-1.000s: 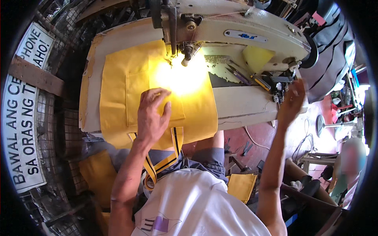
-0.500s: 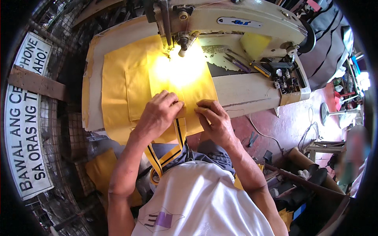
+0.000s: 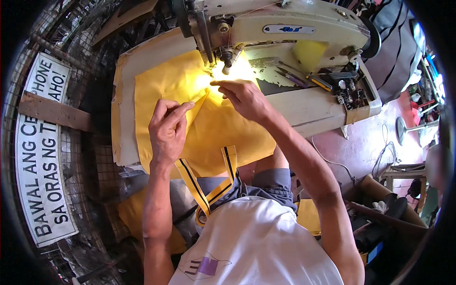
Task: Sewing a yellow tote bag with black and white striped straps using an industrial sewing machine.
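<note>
Off past the left edge of the surface (image 3: 304,109) I see a long white sign (image 3: 37,161) with a dark border, tipped on its side. It carries two rows of bold black capitals climbing from bottom to top, and a brown board (image 3: 57,111) lies across it, hiding some of the letters in both rows. Over the surface's far edge, the arm of the sewing machine (image 3: 332,37) bears a narrow pale badge (image 3: 272,29) with slanted blue lettering. Low on the white shirt (image 3: 270,237), dark letter-like marks (image 3: 192,267) sit beside a purple block (image 3: 208,266), thin lines around them.
</note>
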`<control>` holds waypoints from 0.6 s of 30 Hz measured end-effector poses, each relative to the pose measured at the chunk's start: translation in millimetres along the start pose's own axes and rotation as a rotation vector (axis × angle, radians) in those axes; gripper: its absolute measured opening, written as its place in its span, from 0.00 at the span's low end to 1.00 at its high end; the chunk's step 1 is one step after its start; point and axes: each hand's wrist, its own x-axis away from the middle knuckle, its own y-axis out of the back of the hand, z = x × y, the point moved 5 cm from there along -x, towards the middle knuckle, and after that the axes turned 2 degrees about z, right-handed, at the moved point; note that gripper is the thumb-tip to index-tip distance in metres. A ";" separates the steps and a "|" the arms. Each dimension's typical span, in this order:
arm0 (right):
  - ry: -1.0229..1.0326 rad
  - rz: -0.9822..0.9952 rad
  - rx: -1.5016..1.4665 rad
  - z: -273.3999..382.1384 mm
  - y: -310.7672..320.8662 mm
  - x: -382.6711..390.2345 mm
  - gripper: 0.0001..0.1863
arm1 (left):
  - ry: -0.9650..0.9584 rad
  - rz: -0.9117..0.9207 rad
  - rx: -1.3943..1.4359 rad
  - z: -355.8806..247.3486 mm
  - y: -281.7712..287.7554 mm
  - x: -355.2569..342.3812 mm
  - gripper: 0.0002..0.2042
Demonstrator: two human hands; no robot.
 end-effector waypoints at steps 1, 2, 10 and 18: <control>-0.073 0.126 -0.013 -13.9 -9.3 -10.4 0.14 | 0.004 0.002 0.028 2.4 0.2 -0.6 0.16; 0.023 0.170 0.034 -18.3 -14.6 -18.1 0.15 | 0.013 -0.005 0.062 4.9 0.7 -0.7 0.15; 0.043 0.259 -0.106 -44.2 -36.8 -35.7 0.10 | 0.141 -0.035 0.233 20.6 1.0 2.3 0.10; -0.142 0.403 -0.260 -33.2 -40.5 -30.8 0.11 | 0.200 -0.105 0.219 26.0 -0.3 3.3 0.09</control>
